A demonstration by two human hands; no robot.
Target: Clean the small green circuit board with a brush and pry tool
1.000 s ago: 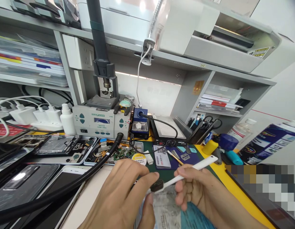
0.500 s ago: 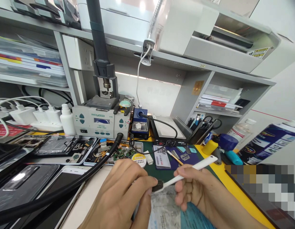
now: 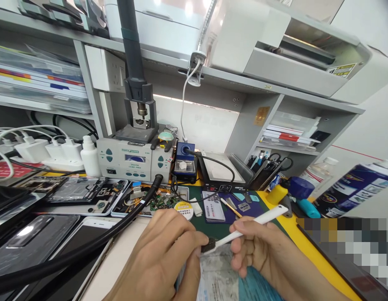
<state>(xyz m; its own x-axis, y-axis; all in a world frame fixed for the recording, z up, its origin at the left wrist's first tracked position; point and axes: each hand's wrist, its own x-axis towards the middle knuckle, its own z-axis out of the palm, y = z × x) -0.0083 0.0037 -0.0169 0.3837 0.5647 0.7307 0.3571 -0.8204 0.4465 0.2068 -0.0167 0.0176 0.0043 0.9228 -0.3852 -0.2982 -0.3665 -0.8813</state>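
A white-handled toothbrush (image 3: pixel 253 223) with dark bristles rests in my right hand (image 3: pixel 265 251), gripped between thumb and fingers, its handle slanting up to the right. My left hand (image 3: pixel 162 255) is closed at the brush head, thumb and fingertips pinching the dark bristles (image 3: pixel 209 243). The bristles point upward, partly covered by those fingertips. Beneath both hands lies a worn sheet with grey and blue areas (image 3: pixel 220 276) on a green mat (image 3: pixel 196 194). Whatever lies under my left palm is mostly hidden.
A thick black hose (image 3: pixel 118 234) crosses the left side from a grey rework station (image 3: pixel 134 161). Opened phones (image 3: pixel 77 190) and a tray of circuit boards (image 3: pixel 156 198) lie at left. Behind stand a soldering unit (image 3: pixel 186 163) and a black-fronted heating plate (image 3: pixel 223 167); a spray can (image 3: pixel 353 188) is at right.
The view has shifted very slightly. Both hands keep nearly the same hold on the toothbrush, with the left fingertips still at the bristles.
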